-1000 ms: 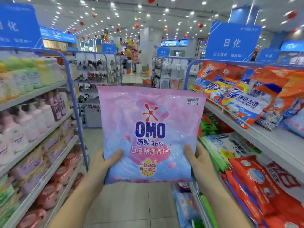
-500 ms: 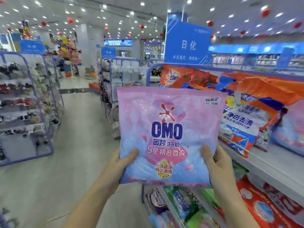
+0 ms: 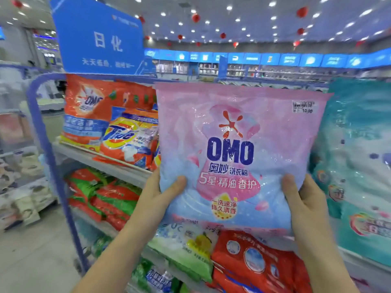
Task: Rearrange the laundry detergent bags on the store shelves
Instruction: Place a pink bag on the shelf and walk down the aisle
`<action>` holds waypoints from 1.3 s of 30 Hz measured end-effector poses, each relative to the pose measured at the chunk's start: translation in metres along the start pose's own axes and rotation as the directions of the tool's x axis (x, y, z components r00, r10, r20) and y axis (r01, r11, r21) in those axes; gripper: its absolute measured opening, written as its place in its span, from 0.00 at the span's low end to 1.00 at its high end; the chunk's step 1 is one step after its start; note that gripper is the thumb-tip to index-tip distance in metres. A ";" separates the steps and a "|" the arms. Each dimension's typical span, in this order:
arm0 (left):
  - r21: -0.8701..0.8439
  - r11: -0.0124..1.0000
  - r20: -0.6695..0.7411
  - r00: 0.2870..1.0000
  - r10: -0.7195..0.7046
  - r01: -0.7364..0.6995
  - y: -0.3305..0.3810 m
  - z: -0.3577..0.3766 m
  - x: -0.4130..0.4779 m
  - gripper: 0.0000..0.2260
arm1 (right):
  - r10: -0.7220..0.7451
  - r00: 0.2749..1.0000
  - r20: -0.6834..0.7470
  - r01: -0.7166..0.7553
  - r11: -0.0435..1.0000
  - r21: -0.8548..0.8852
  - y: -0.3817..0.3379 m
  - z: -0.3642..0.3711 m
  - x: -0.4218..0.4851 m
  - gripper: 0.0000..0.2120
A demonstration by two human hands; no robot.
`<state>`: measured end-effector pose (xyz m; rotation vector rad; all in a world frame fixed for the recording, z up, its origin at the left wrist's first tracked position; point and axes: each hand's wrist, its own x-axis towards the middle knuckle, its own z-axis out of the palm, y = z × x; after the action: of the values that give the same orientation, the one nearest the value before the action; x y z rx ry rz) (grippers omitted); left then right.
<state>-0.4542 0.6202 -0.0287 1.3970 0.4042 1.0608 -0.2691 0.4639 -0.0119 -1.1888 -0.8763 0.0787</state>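
Quick headcount: one pink OMO bag [image 3: 239, 144] front and centre, with two hands on it, a left hand [image 3: 157, 193] and a right hand [image 3: 304, 199]. Upper left of the frame: one orange OMO bag [image 3: 84, 106] and one Tide bag [image 3: 129, 138], plus an orange sliver at the pink one's edge that may be a second. Right edge: at least two teal bags [image 3: 359, 134]. Left of centre there's a pile of red-and-green bags [image 3: 110, 195] — too jumbled to count. Bottom: one pale green bag [image 3: 186, 248], one red bag [image 3: 254, 261]. One blue sign [image 3: 99, 39] top left.
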 end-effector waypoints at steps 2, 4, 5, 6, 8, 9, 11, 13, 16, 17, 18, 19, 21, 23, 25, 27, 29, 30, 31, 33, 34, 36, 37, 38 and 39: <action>0.020 0.999 0.089 0.995 0.042 -0.044 -0.001 0.029 0.019 0.19 | -0.038 0.996 -0.082 0.031 0.996 -0.079 -0.004 -0.022 0.008 0.14; 0.081 0.992 0.166 0.983 0.079 -0.093 0.001 0.056 0.036 0.19 | -0.064 0.987 -0.145 0.042 0.988 -0.150 -0.008 -0.043 0.014 0.12; 0.102 0.988 0.201 0.975 0.094 -0.116 0.000 0.068 0.043 0.17 | -0.066 0.984 -0.166 0.037 0.984 -0.175 -0.008 -0.054 0.017 0.11; 0.097 0.987 0.240 0.966 0.099 -0.125 -0.002 0.079 0.049 0.16 | -0.066 0.982 -0.180 0.030 0.980 -0.197 -0.008 -0.063 0.020 0.10; 0.078 0.990 0.298 0.951 0.086 -0.114 -0.005 0.098 0.061 0.14 | -0.056 0.976 -0.213 0.002 0.970 -0.244 -0.007 -0.079 0.028 0.08; 0.080 0.991 0.310 0.948 0.073 -0.103 -0.006 0.107 0.066 0.14 | -0.047 0.974 -0.224 -0.015 0.963 -0.269 -0.006 -0.085 0.033 0.09; 0.082 0.993 0.323 0.945 0.056 -0.086 -0.009 0.118 0.076 0.13 | -0.014 0.974 -0.227 -0.055 0.954 -0.296 -0.003 -0.095 0.042 0.10; 0.085 0.995 0.332 0.943 0.023 -0.054 -0.013 0.124 0.086 0.12 | 0.049 0.970 -0.236 -0.119 0.950 -0.290 0.001 -0.100 0.052 0.10; 0.077 0.995 0.368 0.926 -0.090 0.066 -0.018 0.128 0.102 0.12 | 0.156 0.960 -0.235 -0.222 0.931 -0.289 0.005 -0.102 0.064 0.13; 0.078 0.990 0.374 0.917 -0.140 0.119 -0.020 0.130 0.107 0.13 | 0.176 0.954 -0.242 -0.245 0.924 -0.294 0.006 -0.100 0.066 0.13; 0.079 0.983 0.377 0.908 -0.184 0.166 -0.022 0.132 0.112 0.14 | 0.176 0.952 -0.252 -0.252 0.915 -0.314 0.009 -0.099 0.069 0.13; 0.086 0.977 0.379 0.900 -0.215 0.197 -0.024 0.134 0.116 0.15 | 0.166 0.952 -0.258 -0.253 0.902 -0.351 0.012 -0.095 0.071 0.13; 0.091 0.967 0.369 0.894 -0.256 0.239 -0.029 0.141 0.123 0.17 | 0.173 0.949 -0.264 -0.271 0.877 -0.398 0.020 -0.084 0.078 0.15; 0.090 0.959 0.321 0.903 -0.284 0.270 -0.036 0.151 0.132 0.18 | 0.185 0.935 -0.304 -0.299 0.870 -0.392 0.030 -0.073 0.088 0.13; 0.113 0.957 0.226 0.931 -0.286 0.267 -0.043 0.163 0.140 0.19 | 0.150 0.907 -0.393 -0.308 0.873 -0.378 0.040 -0.065 0.098 0.06; 0.173 0.951 0.097 0.957 -0.274 0.255 -0.050 0.175 0.144 0.14 | 0.093 0.885 -0.456 -0.303 0.859 -0.413 0.050 -0.061 0.107 0.10; 0.273 0.933 -0.006 0.970 -0.243 0.235 -0.057 0.185 0.146 0.15 | 0.029 0.874 -0.486 -0.264 0.867 -0.423 0.055 -0.059 0.114 0.16; 0.325 0.919 -0.033 0.974 -0.226 0.224 -0.061 0.190 0.149 0.18 | -0.003 0.869 -0.494 -0.239 0.873 -0.425 0.057 -0.059 0.119 0.17; 0.357 0.908 -0.061 0.975 -0.212 0.220 -0.064 0.194 0.151 0.20 | -0.021 0.865 -0.502 -0.223 0.879 -0.421 0.059 -0.059 0.121 0.18; 0.380 0.904 -0.120 0.979 -0.162 0.196 -0.069 0.201 0.154 0.21 | -0.047 0.849 -0.527 -0.195 0.898 -0.394 0.063 -0.058 0.123 0.18; 0.393 0.902 -0.149 0.980 -0.131 0.180 -0.071 0.203 0.154 0.22 | -0.062 0.837 -0.544 -0.181 0.906 -0.382 0.064 -0.058 0.123 0.18; 0.414 0.899 -0.182 0.981 -0.071 0.142 -0.074 0.204 0.154 0.22 | -0.101 0.803 -0.588 -0.146 0.922 -0.358 0.066 -0.058 0.121 0.17; 0.415 0.901 -0.184 0.982 -0.053 0.126 -0.076 0.204 0.154 0.22 | -0.116 0.780 -0.616 -0.131 0.931 -0.341 0.066 -0.059 0.121 0.17; 0.408 0.907 -0.177 0.983 -0.037 0.108 -0.077 0.203 0.154 0.22 | -0.127 0.756 -0.642 -0.119 0.938 -0.326 0.067 -0.060 0.122 0.17; 0.395 0.915 -0.169 0.985 -0.019 0.085 -0.078 0.201 0.154 0.21 | -0.133 0.737 -0.662 -0.119 0.940 -0.321 0.068 -0.061 0.122 0.17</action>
<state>-0.1904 0.6345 -0.0075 1.6542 0.8117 1.0903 -0.1223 0.5043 -0.0061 -1.4016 -0.2340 -0.5193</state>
